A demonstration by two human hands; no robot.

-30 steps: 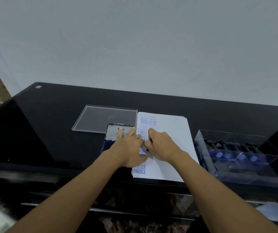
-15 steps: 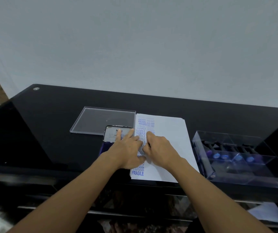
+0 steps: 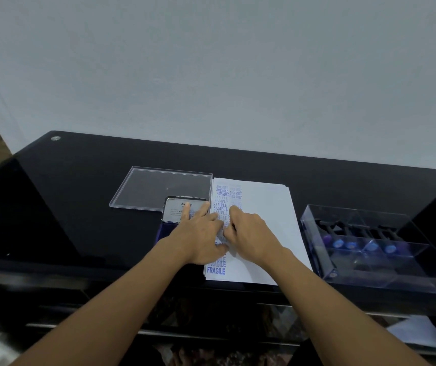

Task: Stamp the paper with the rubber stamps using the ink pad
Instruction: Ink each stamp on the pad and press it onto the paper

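A white stack of paper [image 3: 267, 220] lies in the middle of the black table, with blue stamped words (AMENDED, SAMPLE, FRAGILE) down its left side. The ink pad [image 3: 182, 208] sits against the paper's left edge with its lid up. My left hand [image 3: 201, 239] rests flat, with straight fingers, across the ink pad and the paper's left edge. My right hand [image 3: 248, 233] presses down on the paper beside it. Its fingers are curled round a small dark stamp that is almost entirely hidden.
A clear plastic box [image 3: 317, 249] holding several stamps with blue ends stands at the right of the paper. A clear flat lid [image 3: 153, 188] lies behind the ink pad. The table's front edge runs just below the paper.
Both hands stay nearly in place on the paper's stamped column. Only the view has shifted slightly.
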